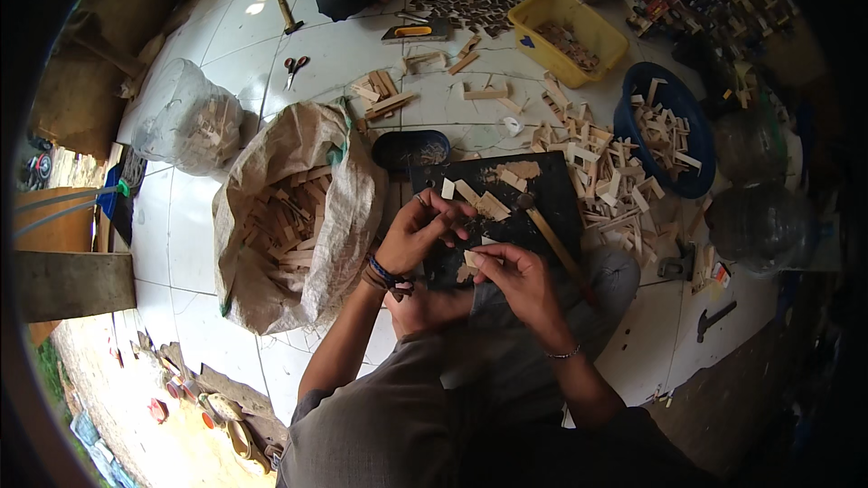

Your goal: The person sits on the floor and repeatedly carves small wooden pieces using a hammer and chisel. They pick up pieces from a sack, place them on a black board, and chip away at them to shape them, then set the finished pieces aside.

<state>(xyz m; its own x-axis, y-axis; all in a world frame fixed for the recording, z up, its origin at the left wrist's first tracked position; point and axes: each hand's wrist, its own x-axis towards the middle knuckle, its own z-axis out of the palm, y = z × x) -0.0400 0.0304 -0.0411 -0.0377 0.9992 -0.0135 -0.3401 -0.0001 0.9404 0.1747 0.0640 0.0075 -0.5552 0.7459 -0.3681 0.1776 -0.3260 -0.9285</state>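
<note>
In front of my crossed legs lies a black board (565, 183) with small wooden pieces (488, 204) on its surface. My right hand (522, 282) pinches a small pale wood piece (472, 258) between thumb and fingertips over the board's near edge. Just to its left, my left hand (421, 228) hovers with curled fingers, thumb drawn in toward them; whatever they hold, if anything, is too small to make out. A hammer (549, 239) with a wooden handle rests across the board's right side, its head by the wooden pieces. Beyond the left hand sits a dark oval tray (391, 150) holding small bits, perhaps nails.
On my left stands an open woven sack (244, 258) full of wood strips. To the right, joined wood pieces (601, 172) lie heaped beside a blue basin (622, 117). Farther off are a yellow tub (520, 25), scissors (294, 70) and dark chips (470, 9). Another hammer (716, 320) lies right.
</note>
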